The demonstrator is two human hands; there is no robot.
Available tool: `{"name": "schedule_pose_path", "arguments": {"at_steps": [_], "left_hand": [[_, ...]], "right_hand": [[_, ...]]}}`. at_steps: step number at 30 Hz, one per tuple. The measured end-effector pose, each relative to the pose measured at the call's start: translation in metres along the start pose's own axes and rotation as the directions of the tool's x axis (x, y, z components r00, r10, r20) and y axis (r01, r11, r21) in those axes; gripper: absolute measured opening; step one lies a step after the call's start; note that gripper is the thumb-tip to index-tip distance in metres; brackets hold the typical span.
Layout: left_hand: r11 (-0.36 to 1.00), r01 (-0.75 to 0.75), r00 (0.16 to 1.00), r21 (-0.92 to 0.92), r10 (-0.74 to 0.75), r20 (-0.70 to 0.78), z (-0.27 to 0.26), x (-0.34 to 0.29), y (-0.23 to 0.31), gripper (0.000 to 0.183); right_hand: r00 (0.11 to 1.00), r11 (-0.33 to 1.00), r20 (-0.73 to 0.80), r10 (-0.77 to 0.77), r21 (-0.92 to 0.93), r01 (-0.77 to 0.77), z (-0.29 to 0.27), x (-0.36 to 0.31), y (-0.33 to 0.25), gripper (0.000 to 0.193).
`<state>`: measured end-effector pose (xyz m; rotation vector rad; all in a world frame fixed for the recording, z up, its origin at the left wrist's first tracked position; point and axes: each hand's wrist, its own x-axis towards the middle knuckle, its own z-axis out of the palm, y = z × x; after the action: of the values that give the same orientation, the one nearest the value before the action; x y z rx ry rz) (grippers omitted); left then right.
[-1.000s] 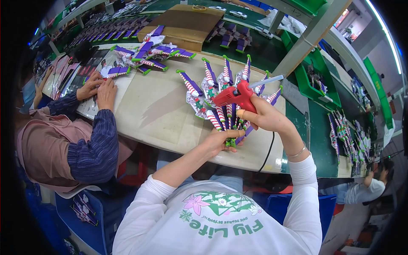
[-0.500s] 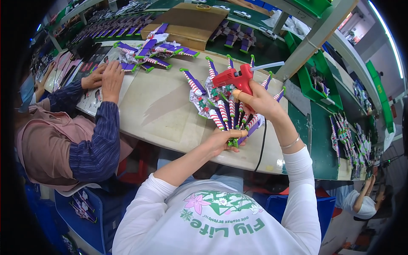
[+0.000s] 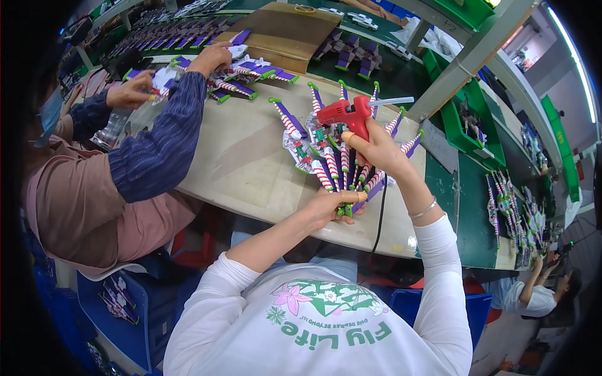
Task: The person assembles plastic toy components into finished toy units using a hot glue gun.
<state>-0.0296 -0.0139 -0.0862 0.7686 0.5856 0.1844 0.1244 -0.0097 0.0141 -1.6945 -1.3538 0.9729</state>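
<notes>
My right hand (image 3: pixel 375 147) grips a red hot glue gun (image 3: pixel 347 116) with a pale glue stick (image 3: pixel 393 101) jutting from its back. Its nozzle points left over a fan of toy wing parts (image 3: pixel 332 164), striped red and white, with purple panels and green tips. My left hand (image 3: pixel 329 208) is closed round the gathered near ends of these wings at the table's front. Both thumbs wear tan finger covers. Small green pieces and grey-white bodies show under the gun; the exact spot beneath the nozzle is partly hidden.
At left, a co-worker's hands (image 3: pixel 210 61) handle similar wing toys (image 3: pixel 251 75). A brown cardboard box (image 3: pixel 282 37) stands at the back. A green bin (image 3: pixel 467 119) and more wing parts (image 3: pixel 511 203) are on the right. The gun's black cord (image 3: pixel 380 219) hangs over the table's edge.
The co-worker's hands have moved apart, one reaching to the toys farther back. My glue gun has shifted slightly; my left hand stays on the wings.
</notes>
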Motion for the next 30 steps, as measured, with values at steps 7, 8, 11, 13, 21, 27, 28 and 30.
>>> {"name": "schedule_pose_path", "arguments": {"at_steps": [7,8,11,13,21,27,28,30], "left_hand": [[1.000,-0.017,1.000,0.000,0.017,-0.009,0.001,-0.003,0.001,0.029],[1.000,-0.024,1.000,0.001,0.024,-0.006,0.002,-0.003,0.001,0.029],[0.999,-0.037,0.999,-0.002,0.037,-0.011,0.001,-0.003,0.001,0.027],[0.999,-0.035,0.999,0.010,0.035,0.016,0.001,-0.003,0.002,0.028],[0.998,-0.049,0.998,0.030,0.048,0.048,-0.001,0.000,0.003,0.029],[0.998,-0.053,0.998,0.034,0.051,0.044,0.001,-0.003,0.005,0.028],[0.998,-0.053,0.998,0.028,0.051,0.043,0.001,-0.004,0.006,0.028],[0.999,-0.048,0.998,0.026,0.046,0.051,0.000,-0.004,0.005,0.028]], "right_hand": [[0.911,0.800,-0.012,-0.411,-0.485,0.354,0.015,-0.009,-0.001,0.032],[0.897,0.782,-0.012,-0.442,-0.495,0.379,0.012,-0.014,-0.004,0.033],[0.997,0.968,0.022,-0.067,-0.242,0.071,0.000,-0.032,-0.024,0.039],[0.992,0.981,0.121,-0.040,-0.186,0.063,-0.009,-0.038,-0.024,0.039],[0.949,0.988,0.308,0.069,-0.155,-0.022,-0.011,-0.054,-0.023,0.037],[0.952,0.986,0.304,0.041,-0.167,0.011,-0.009,-0.052,-0.016,0.036],[0.951,0.986,0.306,0.040,-0.166,0.012,-0.009,-0.052,-0.017,0.036],[0.964,0.991,0.262,0.044,-0.135,-0.008,-0.007,-0.052,-0.021,0.036]]}}
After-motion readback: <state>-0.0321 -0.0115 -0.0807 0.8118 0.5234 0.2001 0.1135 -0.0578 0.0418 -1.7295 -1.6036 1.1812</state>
